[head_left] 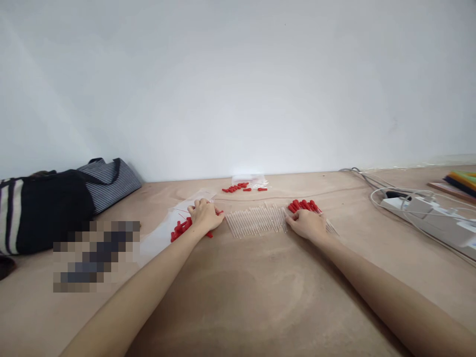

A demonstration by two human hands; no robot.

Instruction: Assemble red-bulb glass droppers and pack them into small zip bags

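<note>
A row of thin clear dropper tubes [255,221] lies side by side on the wooden table between my hands. My left hand [204,216] is closed, with a red rubber bulb [220,213] showing at its thumb and fingertips. Beneath and beside that hand sits a pile of red rubber bulbs [180,229] on a white plastic bag [158,240]. At the row's right end, my right hand [307,223] pinches what looks like one clear tube. Several droppers with red bulbs fitted [305,205] lie just behind the right hand, which partly covers their tubes.
Loose red bulbs [234,188] and a clear bag of tubes [253,180] lie near the wall. A white power strip [431,218] with cables is on the right. Dark and striped bags [48,208] and a blurred-out object [96,258] lie left.
</note>
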